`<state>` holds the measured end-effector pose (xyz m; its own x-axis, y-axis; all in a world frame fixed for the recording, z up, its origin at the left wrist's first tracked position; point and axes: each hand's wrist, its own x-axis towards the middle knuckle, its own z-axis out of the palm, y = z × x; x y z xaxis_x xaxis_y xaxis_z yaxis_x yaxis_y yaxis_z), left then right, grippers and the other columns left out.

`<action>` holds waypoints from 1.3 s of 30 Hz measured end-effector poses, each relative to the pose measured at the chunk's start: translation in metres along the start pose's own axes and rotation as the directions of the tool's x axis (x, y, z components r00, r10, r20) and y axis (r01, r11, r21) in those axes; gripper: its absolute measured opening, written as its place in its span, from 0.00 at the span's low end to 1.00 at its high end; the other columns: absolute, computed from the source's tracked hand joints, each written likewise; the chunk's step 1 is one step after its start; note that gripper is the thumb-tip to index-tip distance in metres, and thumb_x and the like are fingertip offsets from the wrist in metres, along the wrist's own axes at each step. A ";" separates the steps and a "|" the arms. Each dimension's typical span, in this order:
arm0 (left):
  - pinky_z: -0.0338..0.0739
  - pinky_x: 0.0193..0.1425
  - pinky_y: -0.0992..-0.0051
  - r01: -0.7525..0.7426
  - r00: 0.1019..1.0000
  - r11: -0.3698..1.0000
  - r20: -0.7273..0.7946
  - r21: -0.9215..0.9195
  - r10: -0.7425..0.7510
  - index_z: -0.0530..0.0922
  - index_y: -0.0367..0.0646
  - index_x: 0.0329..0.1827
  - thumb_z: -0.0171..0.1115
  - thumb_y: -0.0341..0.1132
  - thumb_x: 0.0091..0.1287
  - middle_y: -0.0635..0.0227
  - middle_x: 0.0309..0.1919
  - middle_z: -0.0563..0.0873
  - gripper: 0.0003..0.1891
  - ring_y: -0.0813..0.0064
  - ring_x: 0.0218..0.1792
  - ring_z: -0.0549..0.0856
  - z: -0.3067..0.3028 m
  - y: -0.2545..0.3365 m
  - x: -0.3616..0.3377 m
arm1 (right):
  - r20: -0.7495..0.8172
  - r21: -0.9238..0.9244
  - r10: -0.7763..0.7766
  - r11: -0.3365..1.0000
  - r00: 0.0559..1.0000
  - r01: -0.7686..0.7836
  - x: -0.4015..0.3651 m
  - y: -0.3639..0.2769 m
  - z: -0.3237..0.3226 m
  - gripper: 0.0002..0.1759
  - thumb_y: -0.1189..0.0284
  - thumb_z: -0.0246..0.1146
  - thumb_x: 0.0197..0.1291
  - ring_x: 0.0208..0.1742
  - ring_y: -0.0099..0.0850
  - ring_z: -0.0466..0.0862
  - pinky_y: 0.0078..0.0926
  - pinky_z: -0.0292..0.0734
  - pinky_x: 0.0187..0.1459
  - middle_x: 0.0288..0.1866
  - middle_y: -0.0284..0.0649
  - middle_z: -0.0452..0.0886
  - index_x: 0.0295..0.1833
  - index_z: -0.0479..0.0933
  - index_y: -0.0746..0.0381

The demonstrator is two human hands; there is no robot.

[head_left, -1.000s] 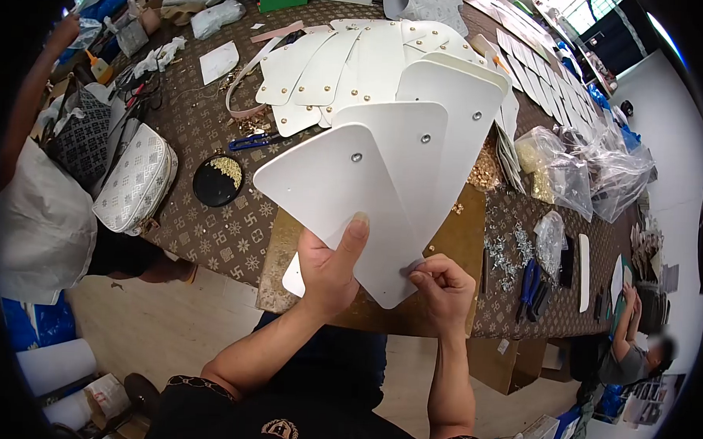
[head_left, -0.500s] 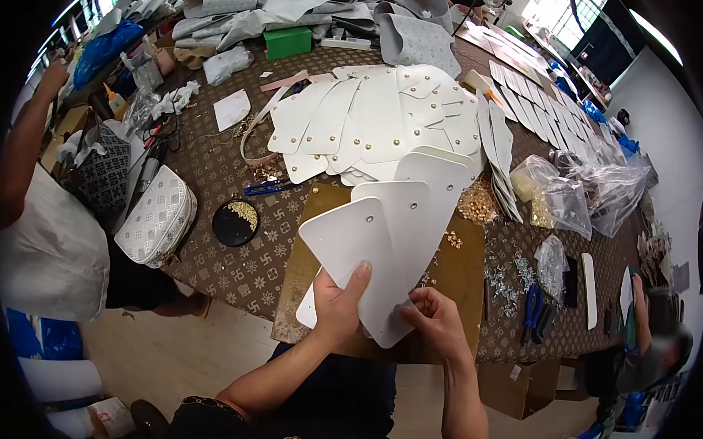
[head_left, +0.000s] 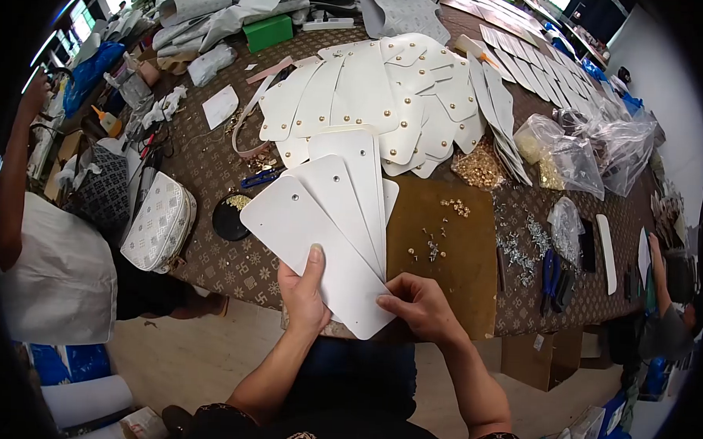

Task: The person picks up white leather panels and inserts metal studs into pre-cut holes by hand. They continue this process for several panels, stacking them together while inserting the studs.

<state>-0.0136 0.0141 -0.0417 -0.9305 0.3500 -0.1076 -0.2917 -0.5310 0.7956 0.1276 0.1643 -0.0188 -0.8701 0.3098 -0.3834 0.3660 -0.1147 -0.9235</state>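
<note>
Several white panels (head_left: 320, 234) with rounded corners, like pieces of leather, are fanned out in front of me, each top one with a small metal-ringed hole near its far end. My left hand (head_left: 304, 294) is closed around them at the left edge, thumb lying on the top panel. At the lower right edge my right hand (head_left: 422, 305) pinches the panels between thumb and fingers. Beneath and to the right lies a brown board (head_left: 458, 262), with small gold studs (head_left: 455, 208) and a few silver screws on it. Beyond, a pile of white panels with gold studs (head_left: 356, 96) covers the table.
Gold studs (head_left: 479, 166) lie heaped right of the pile. Silver screws (head_left: 523, 245), blue-handled pliers (head_left: 550, 273) and plastic bags (head_left: 594, 150) are at right. A round black dish (head_left: 229, 221) and a patterned pouch (head_left: 159, 222) sit left. People's arms show at both sides.
The held panels have swung left, their far ends now pointing up and left, uncovering more of the board. Both hands stay on them. The camera view has shifted slightly.
</note>
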 end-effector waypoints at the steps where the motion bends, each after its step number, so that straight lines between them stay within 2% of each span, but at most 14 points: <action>1: 0.82 0.65 0.63 0.003 1.000 1.000 -0.002 0.000 -0.003 0.71 0.36 0.71 0.64 0.34 0.79 0.59 0.62 0.84 0.22 0.69 0.60 0.85 -0.001 0.000 0.000 | 0.000 0.001 0.003 1.000 1.000 -0.003 0.001 -0.001 0.001 0.11 0.70 0.73 0.69 0.36 0.16 0.77 0.20 0.76 0.40 0.35 0.29 0.83 0.44 0.83 0.68; 3: 0.82 0.65 0.64 0.001 1.000 1.000 0.002 0.028 -0.002 0.71 0.36 0.71 0.64 0.34 0.79 0.59 0.62 0.84 0.22 0.69 0.60 0.85 -0.002 0.000 -0.001 | -0.038 -0.105 0.015 0.994 0.999 -0.019 0.001 -0.005 0.004 0.12 0.69 0.73 0.68 0.35 0.16 0.76 0.20 0.76 0.39 0.33 0.28 0.83 0.44 0.83 0.69; 6: 0.79 0.64 0.69 0.017 1.000 1.000 -0.003 -0.007 -0.017 0.73 0.36 0.68 0.65 0.32 0.78 0.61 0.59 0.85 0.20 0.74 0.57 0.84 0.002 0.009 -0.002 | 0.058 -0.070 0.032 0.997 0.998 -0.028 -0.002 -0.008 0.002 0.10 0.72 0.74 0.68 0.37 0.15 0.79 0.18 0.76 0.40 0.36 0.29 0.84 0.46 0.83 0.68; 10: 0.79 0.64 0.69 0.009 1.000 1.000 -0.012 0.010 -0.009 0.73 0.36 0.68 0.66 0.32 0.77 0.62 0.59 0.85 0.20 0.74 0.58 0.84 -0.005 0.007 -0.001 | 0.085 0.012 0.016 1.000 0.996 -0.017 -0.003 -0.002 0.008 0.10 0.72 0.74 0.68 0.35 0.15 0.77 0.18 0.75 0.38 0.35 0.27 0.83 0.44 0.83 0.68; 15: 0.79 0.64 0.70 -0.017 0.999 0.999 -0.031 0.029 0.017 0.72 0.35 0.70 0.64 0.31 0.78 0.62 0.60 0.84 0.21 0.74 0.58 0.84 -0.005 0.006 0.000 | -0.042 -0.260 -0.048 0.965 0.998 0.036 -0.003 -0.010 0.012 0.10 0.72 0.74 0.67 0.33 0.15 0.76 0.18 0.74 0.36 0.31 0.27 0.81 0.44 0.83 0.68; 19: 0.79 0.65 0.70 0.055 0.998 0.998 -0.005 0.007 -0.055 0.74 0.35 0.69 0.63 0.31 0.79 0.62 0.60 0.85 0.19 0.75 0.58 0.84 -0.006 0.017 0.003 | -0.042 -0.275 -0.048 0.961 0.998 0.034 -0.008 -0.022 0.011 0.10 0.72 0.74 0.66 0.31 0.15 0.76 0.19 0.74 0.35 0.29 0.28 0.81 0.44 0.83 0.68; 22: 0.79 0.66 0.68 0.122 0.991 0.988 0.039 0.095 -0.126 0.74 0.36 0.70 0.63 0.35 0.80 0.61 0.62 0.85 0.20 0.72 0.60 0.84 -0.007 0.025 0.008 | -0.071 -0.235 -0.073 0.971 0.995 0.055 -0.013 -0.019 0.015 0.10 0.72 0.74 0.67 0.33 0.15 0.78 0.20 0.76 0.36 0.31 0.29 0.83 0.45 0.84 0.68; 25: 0.79 0.64 0.73 0.189 0.980 0.963 0.025 0.189 -0.198 0.76 0.35 0.69 0.62 0.35 0.81 0.63 0.59 0.86 0.19 0.78 0.57 0.84 0.000 0.034 0.009 | -0.106 -0.082 -0.086 0.994 0.991 0.078 -0.016 -0.013 0.021 0.09 0.73 0.73 0.69 0.35 0.16 0.80 0.19 0.78 0.38 0.34 0.30 0.85 0.45 0.84 0.67; 28: 0.78 0.62 0.74 0.093 0.991 0.934 0.058 0.345 -0.120 0.76 0.33 0.69 0.61 0.36 0.81 0.63 0.57 0.87 0.20 0.79 0.55 0.84 0.002 0.042 0.008 | -0.115 0.012 -0.102 0.994 0.988 0.104 -0.023 -0.014 0.022 0.08 0.74 0.72 0.70 0.37 0.17 0.82 0.19 0.79 0.40 0.36 0.31 0.86 0.47 0.84 0.67; 31: 0.79 0.61 0.74 0.075 0.995 0.953 0.037 0.295 -0.089 0.77 0.33 0.68 0.60 0.36 0.82 0.63 0.56 0.87 0.19 0.78 0.54 0.86 -0.002 0.046 0.007 | -0.016 0.045 0.022 0.999 1.000 -0.021 -0.025 -0.022 0.011 0.07 0.74 0.71 0.70 0.37 0.18 0.83 0.19 0.80 0.41 0.37 0.32 0.87 0.47 0.85 0.67; 32: 0.82 0.58 0.73 0.080 0.995 0.981 0.051 0.176 -0.090 0.78 0.33 0.66 0.60 0.36 0.82 0.62 0.56 0.88 0.17 0.76 0.52 0.87 -0.004 0.048 0.007 | -0.138 -0.024 -0.088 0.996 0.987 0.086 -0.021 -0.015 0.002 0.07 0.74 0.71 0.70 0.38 0.19 0.83 0.20 0.80 0.41 0.37 0.33 0.87 0.47 0.85 0.67; 33: 0.82 0.58 0.73 0.080 0.995 0.982 0.050 0.173 -0.090 0.78 0.33 0.66 0.60 0.36 0.82 0.62 0.56 0.88 0.17 0.76 0.52 0.87 -0.005 0.050 0.008 | -0.247 -0.107 -0.204 0.977 0.947 0.183 -0.017 -0.010 -0.008 0.07 0.75 0.71 0.70 0.38 0.19 0.84 0.21 0.80 0.40 0.36 0.34 0.86 0.47 0.85 0.68; 35: 0.87 0.56 0.68 0.131 0.987 0.987 0.083 0.096 -0.140 0.75 0.32 0.68 0.58 0.35 0.82 0.55 0.57 0.88 0.18 0.68 0.52 0.90 -0.007 0.054 0.008 | -0.458 -0.522 -0.464 0.831 0.758 0.193 -0.001 -0.015 -0.034 0.07 0.76 0.71 0.68 0.37 0.25 0.85 0.25 0.80 0.40 0.37 0.39 0.86 0.47 0.85 0.68; 39: 0.88 0.55 0.68 0.143 0.986 0.985 0.073 0.094 -0.150 0.74 0.32 0.68 0.57 0.35 0.82 0.55 0.56 0.88 0.19 0.68 0.51 0.91 -0.001 0.054 0.011 | -0.451 -0.707 -0.598 0.692 0.662 0.143 0.032 -0.004 -0.081 0.10 0.76 0.72 0.64 0.36 0.33 0.85 0.30 0.80 0.40 0.37 0.44 0.85 0.48 0.85 0.68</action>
<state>-0.0398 -0.0114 -0.0004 -0.8577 0.4809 -0.1820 -0.3995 -0.4006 0.8246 0.1252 0.2509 -0.0266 -0.6461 0.6998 0.3047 0.3625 0.6327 -0.6844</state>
